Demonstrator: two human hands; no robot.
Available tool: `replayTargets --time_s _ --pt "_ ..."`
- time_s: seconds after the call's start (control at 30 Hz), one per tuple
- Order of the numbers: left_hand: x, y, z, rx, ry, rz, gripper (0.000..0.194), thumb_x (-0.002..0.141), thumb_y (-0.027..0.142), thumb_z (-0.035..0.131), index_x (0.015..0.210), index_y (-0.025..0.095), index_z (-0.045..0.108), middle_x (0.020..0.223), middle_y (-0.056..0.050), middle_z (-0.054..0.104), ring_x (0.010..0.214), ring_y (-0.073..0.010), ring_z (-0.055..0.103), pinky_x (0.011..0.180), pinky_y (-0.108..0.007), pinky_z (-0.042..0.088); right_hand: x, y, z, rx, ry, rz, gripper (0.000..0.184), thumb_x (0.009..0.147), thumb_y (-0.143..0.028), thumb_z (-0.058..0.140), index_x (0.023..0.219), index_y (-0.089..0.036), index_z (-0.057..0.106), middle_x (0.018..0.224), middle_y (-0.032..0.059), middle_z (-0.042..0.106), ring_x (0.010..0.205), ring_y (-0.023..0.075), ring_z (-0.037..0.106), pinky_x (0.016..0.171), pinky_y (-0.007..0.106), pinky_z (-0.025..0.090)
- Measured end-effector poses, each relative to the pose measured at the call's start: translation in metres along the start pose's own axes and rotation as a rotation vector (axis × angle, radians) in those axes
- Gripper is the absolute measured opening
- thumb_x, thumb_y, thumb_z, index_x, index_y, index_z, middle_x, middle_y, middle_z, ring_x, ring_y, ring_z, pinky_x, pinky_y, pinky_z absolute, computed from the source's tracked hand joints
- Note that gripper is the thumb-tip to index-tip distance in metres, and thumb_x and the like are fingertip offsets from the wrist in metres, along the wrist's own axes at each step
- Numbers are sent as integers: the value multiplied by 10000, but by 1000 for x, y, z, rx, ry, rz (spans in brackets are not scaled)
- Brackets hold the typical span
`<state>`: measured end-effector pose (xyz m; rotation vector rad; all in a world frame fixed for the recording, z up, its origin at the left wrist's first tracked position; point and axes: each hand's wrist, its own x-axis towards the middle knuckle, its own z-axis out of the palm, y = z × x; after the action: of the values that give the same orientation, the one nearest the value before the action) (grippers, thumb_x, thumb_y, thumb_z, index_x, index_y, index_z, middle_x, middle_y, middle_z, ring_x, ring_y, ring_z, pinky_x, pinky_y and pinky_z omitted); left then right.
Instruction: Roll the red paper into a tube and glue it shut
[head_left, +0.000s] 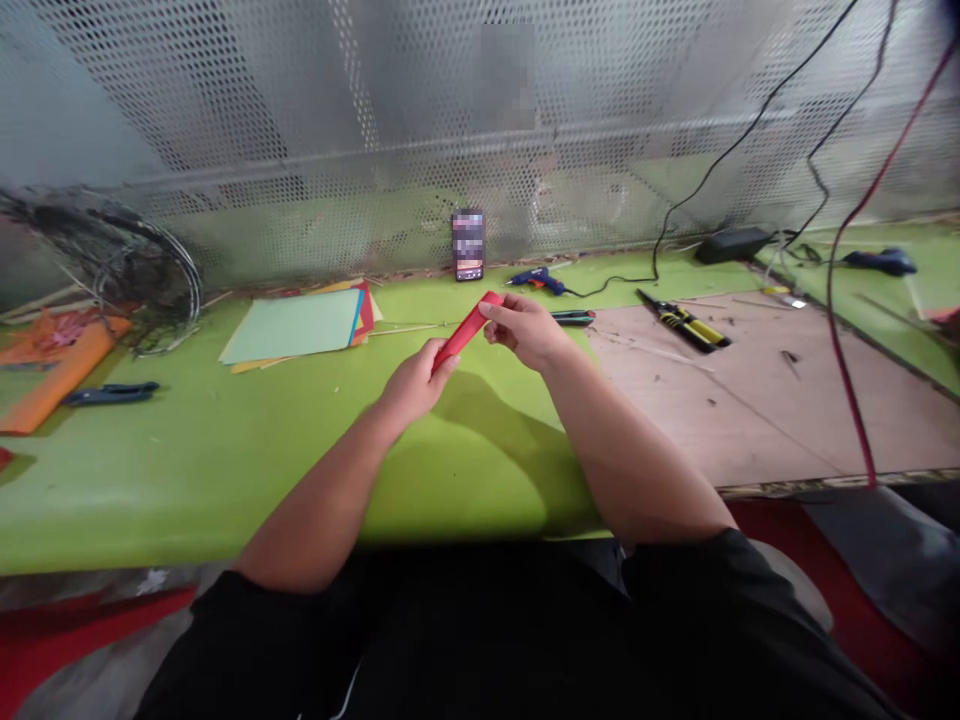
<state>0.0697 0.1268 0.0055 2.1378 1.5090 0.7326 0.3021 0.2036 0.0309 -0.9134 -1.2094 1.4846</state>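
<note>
A folded strip of red paper (466, 331) is held in the air above the green table (225, 450), between both hands. My left hand (412, 385) pinches its near lower end. My right hand (525, 330) pinches its far upper end with fingers closed. The strip slants from lower left to upper right.
A stack of coloured paper sheets (296, 325) lies left of the hands. A phone (469, 245) leans on the perforated metal wall. A blue glue gun (536, 281), pliers (686, 322), a brown board (750, 390), cables and a wire fan guard (127, 265) surround the spot.
</note>
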Motion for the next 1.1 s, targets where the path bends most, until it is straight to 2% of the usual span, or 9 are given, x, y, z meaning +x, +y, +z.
replayTargets --time_s 0.17,0.3,0.43,0.6,0.77,0.83,0.9,0.97,1.1 --pt "-3 13 -35 37 -137 47 377 1174 540 475 1344 244 635 910 -29 723 721 -209 628 661 -312 370 -7 -30 -24 -98 -128 12 518 652 -396 1101 1017 -203 790 769 17 746 659 146 678 621 292 605" --pt "-7 17 -50 24 -358 38 419 1153 613 463 1302 262 638 907 -19 697 728 -204 622 646 -309 376 -14 -46 -41 -436 -371 53 457 739 -412 1042 1116 -244 846 923 49 818 733 183 716 686 347 620" --pt "-15 13 -48 82 -520 12 441 1140 626 470 1331 269 644 909 -19 709 733 -211 642 642 -311 382 -30 -42 -38 -824 -563 116 447 817 -504 946 1190 -271 866 965 37 833 790 202 712 728 358 551" --pt "-25 9 -37 253 -625 71 437 1165 591 443 1366 267 658 950 -44 758 736 -226 666 621 -318 370 -56 -13 -26 -1041 -617 93 346 916 -480 795 1154 -242 872 958 37 833 778 200 666 725 353 477" --pt "-30 5 -29 456 -518 169 345 1184 462 503 1360 231 689 1092 -83 804 839 -261 740 704 -351 512 -67 15 -27 -1015 -525 78 330 942 -461 751 1160 -236 853 972 47 837 785 205 667 720 346 472" --pt "-36 5 -24 515 -377 270 321 1172 335 547 1419 178 678 1272 -142 787 1067 -308 771 907 -433 607 -68 22 -27 -1015 -486 57 312 941 -429 743 1154 -230 853 972 54 832 784 208 667 727 349 480" --pt "-47 6 -19 558 -196 382 369 1156 233 553 1494 113 640 1452 -214 714 1309 -361 713 1120 -541 589 -68 27 -28 -1011 -454 23 289 937 -385 732 1144 -223 852 1018 71 834 837 223 691 772 358 504" --pt "-62 10 -12 535 -73 421 427 1156 186 529 1572 112 591 1521 -223 677 1390 -358 682 1190 -564 582 -67 30 -29 -1003 -448 -18 272 940 -370 723 1127 -221 853 1048 84 830 888 239 709 809 369 519" --pt "-89 19 3 530 -58 408 509 1130 98 510 1636 106 558 1556 -229 678 1443 -371 677 1234 -588 579 -65 35 -34 -1004 -478 -105 253 957 -370 722 1116 -231 861 1034 91 812 924 252 712 840 381 530"
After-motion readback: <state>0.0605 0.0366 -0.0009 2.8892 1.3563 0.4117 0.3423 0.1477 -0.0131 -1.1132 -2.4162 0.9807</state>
